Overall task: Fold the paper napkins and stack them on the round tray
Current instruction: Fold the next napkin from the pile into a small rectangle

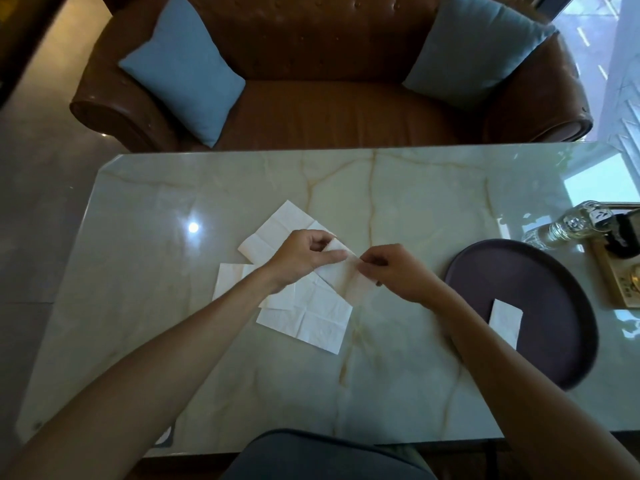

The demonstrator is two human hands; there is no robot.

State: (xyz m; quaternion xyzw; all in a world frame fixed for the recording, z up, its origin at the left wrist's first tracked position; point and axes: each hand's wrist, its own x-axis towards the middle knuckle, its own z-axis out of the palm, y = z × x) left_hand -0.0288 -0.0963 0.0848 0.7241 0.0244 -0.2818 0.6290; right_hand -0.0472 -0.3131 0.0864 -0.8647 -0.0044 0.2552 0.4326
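Note:
A white paper napkin (pixel 341 271) is held just above the marble table between both hands, partly folded. My left hand (pixel 304 258) pinches its left end and my right hand (pixel 394 275) pinches its right end. Under and around the hands lie three unfolded white napkins: one at the back (pixel 277 230), one to the left (pixel 232 278) and one nearest me (pixel 311 320). The dark round tray (pixel 540 278) sits to the right, with one folded napkin (pixel 505 320) on it, partly hidden by my right forearm.
A glass bottle (pixel 568 226) lies at the table's right edge beside a wooden tray (pixel 613 278) with dark items. A brown leather sofa (pixel 329 109) with two blue cushions stands beyond the table. A chair back is at the near edge.

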